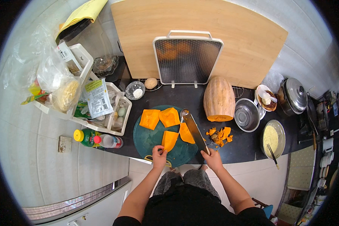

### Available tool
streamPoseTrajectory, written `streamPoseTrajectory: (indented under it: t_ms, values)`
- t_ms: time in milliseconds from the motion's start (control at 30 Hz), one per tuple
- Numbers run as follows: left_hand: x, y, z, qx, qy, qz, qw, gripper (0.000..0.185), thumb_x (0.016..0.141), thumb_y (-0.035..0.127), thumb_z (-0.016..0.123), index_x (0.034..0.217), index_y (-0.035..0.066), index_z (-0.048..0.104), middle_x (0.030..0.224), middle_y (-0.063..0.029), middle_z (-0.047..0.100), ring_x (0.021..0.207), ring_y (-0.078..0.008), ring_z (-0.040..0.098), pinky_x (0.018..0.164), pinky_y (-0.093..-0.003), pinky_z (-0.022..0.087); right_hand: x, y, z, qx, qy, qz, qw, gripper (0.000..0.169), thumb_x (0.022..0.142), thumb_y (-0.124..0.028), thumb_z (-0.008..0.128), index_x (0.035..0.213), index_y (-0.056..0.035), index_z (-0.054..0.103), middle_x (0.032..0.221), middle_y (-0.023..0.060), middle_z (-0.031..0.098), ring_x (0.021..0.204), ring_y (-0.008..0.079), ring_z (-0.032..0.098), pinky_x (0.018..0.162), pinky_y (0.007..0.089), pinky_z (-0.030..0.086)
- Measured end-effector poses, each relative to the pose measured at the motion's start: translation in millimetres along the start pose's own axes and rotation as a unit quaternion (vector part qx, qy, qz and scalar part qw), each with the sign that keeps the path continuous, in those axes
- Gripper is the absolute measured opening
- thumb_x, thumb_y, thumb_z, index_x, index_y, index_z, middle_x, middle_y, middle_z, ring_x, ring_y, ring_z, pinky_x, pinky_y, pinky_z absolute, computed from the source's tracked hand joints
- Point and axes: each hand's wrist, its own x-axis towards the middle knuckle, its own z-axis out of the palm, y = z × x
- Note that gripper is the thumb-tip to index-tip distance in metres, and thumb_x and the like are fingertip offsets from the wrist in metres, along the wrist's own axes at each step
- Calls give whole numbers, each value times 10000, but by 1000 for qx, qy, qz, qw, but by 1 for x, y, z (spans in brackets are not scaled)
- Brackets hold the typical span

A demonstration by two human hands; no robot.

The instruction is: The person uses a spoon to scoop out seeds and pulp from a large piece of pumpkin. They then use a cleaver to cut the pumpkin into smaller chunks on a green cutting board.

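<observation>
My left hand (160, 156) grips the near end of a peeled pumpkin piece (169, 140) on a round green cutting board (152, 144). My right hand (212, 158) holds a cleaver (196, 132) by its handle, its blade slanting away over the board's right side. Partly behind the blade lies another pumpkin piece (186, 135). Two more pieces, one at the left (149, 119) and one in the middle (169, 117), rest toward the board's far edge. A metal spoon (184, 113) lies just beyond the blade.
Pumpkin scraps (221, 136) lie right of the board, below a large cut pumpkin (219, 99). Beside it stand a steel bowl (245, 115) and a batter bowl (274, 138) with chopsticks. Bottles (108, 141) and a white basket (125, 113) stand left; a framed board (188, 62) leans behind.
</observation>
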Motion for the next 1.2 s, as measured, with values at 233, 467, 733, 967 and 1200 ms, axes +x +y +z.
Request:
streamPoseTrajectory:
  t_ms: [233,467,733,967,1200]
  values:
    - [-5,99,1,236,42,222,945,260,736,60,665,962,48,538,1055,-144,489,1048,-347,440,919,-420,335,-4,8,-12,-196,107,-167,960,320,742,-236,673,986,-31,637,760,162,649,672,314,630,598,391,503]
    - [18,193,63,276,-257,423,824,169,701,132,712,848,80,646,886,-62,577,913,-265,509,831,-395,377,-5,25,-39,-341,129,-256,895,513,616,-201,746,1096,-89,605,746,94,641,647,276,627,582,379,509]
    - [47,169,154,389,-458,399,693,139,731,185,673,847,113,704,805,-47,608,884,-243,533,801,-366,393,-21,37,-66,-381,123,-236,885,509,604,-195,738,1085,-102,602,694,65,607,636,250,613,565,366,498]
    - [48,138,201,384,-464,419,680,63,747,142,637,770,96,673,798,-66,613,859,-259,555,797,-387,405,-25,58,-78,-364,164,-212,892,414,624,-167,709,1028,-124,631,667,63,592,598,248,601,552,366,494]
    - [48,179,183,384,-560,294,673,98,753,121,597,827,92,654,847,-80,621,918,-266,550,831,-393,398,-25,54,-90,-368,148,-244,885,389,628,-186,711,1008,-138,643,634,48,568,558,237,584,520,354,480]
